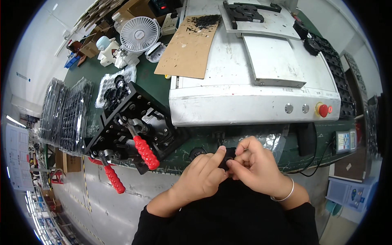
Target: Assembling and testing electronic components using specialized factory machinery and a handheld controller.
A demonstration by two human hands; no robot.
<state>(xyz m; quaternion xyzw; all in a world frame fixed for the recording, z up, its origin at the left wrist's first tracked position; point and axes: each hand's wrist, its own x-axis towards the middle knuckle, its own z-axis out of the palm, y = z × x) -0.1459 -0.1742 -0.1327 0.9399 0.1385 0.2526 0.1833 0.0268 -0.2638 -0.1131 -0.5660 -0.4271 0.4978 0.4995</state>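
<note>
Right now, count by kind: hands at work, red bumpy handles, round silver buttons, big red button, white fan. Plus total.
Hands at work, left hand and right hand: 2
Red bumpy handles: 2
Round silver buttons: 2
Big red button: 1
White fan: 1
Total: 8
</note>
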